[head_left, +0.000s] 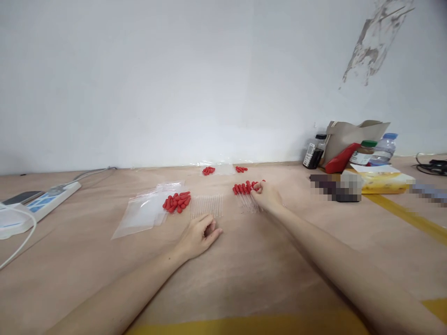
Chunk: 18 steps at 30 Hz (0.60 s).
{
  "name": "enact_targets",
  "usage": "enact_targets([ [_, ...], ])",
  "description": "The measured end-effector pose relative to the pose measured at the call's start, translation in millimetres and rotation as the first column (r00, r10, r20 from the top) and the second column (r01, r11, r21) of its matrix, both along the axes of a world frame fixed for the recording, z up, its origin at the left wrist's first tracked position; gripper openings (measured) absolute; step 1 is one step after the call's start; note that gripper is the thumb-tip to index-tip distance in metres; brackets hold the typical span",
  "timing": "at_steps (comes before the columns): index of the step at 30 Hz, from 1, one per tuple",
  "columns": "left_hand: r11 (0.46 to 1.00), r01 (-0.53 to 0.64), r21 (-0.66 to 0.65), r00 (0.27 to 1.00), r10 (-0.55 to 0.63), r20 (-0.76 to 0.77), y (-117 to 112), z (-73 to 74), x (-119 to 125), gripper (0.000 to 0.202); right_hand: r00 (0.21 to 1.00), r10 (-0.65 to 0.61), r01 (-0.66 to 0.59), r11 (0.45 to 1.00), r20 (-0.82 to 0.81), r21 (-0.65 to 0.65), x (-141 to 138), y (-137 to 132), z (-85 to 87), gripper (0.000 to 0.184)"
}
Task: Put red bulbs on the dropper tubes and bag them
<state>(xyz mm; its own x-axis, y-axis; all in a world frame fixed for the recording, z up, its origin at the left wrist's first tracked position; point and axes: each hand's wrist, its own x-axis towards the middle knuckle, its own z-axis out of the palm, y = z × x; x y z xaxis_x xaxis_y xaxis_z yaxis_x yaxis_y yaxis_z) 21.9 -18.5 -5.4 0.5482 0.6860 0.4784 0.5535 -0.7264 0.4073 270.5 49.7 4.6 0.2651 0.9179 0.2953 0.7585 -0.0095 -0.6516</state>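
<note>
My left hand [200,236] rests on the table, its fingers loosely curled and its thumb apart, holding nothing. Just beyond it lies a row of thin clear glass tubes [207,204]. A heap of red rubber bulbs [177,202] sits to the left of that row. My right hand [267,196] is closed at the right end of a row of red-capped droppers [243,190]. Its fingertips pinch a dropper by the red bulb, partly hidden by the fingers. The droppers lie side by side, bulbs toward the wall.
Clear zip bags [141,211] lie left of the bulbs. Near the wall is a plastic bag [224,169] with more red bulbs [208,171]. A power strip [52,200] is at left. Bottles [313,152], a grey bag [344,139] and a tissue pack [384,180] stand at right.
</note>
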Motion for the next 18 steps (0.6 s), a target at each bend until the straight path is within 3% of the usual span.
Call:
enact_targets([
  [4, 0.997, 0.056, -0.057, 0.996, -0.059, -0.061, 0.4, -1.9, -1.7, 0.008, 0.996, -0.075, 0.077, 0.997, 0.050, -0.033, -11.2, 4.0, -1.5, 0.007],
  [11, 0.995, 0.096, -0.041, 0.990, -0.100, -0.103, 0.9, -1.5, -0.2, 0.011, 0.991, -0.038, 0.035, 0.999, 0.128, 0.021, -15.7, 1.7, -11.3, 0.011],
  [15, 0.994, 0.090, -0.056, 0.990, -0.095, -0.100, 1.3, -0.6, -0.3, 0.012, 0.985, -0.053, 0.050, 0.998, 0.167, 0.025, -17.9, -5.1, -7.7, 0.015],
  [18, 0.995, 0.064, -0.076, 0.992, -0.072, -0.104, 1.8, -0.7, -0.8, 0.011, 0.982, 0.032, -0.035, 0.999, 0.184, 0.013, -27.2, -11.6, -3.8, 0.013],
])
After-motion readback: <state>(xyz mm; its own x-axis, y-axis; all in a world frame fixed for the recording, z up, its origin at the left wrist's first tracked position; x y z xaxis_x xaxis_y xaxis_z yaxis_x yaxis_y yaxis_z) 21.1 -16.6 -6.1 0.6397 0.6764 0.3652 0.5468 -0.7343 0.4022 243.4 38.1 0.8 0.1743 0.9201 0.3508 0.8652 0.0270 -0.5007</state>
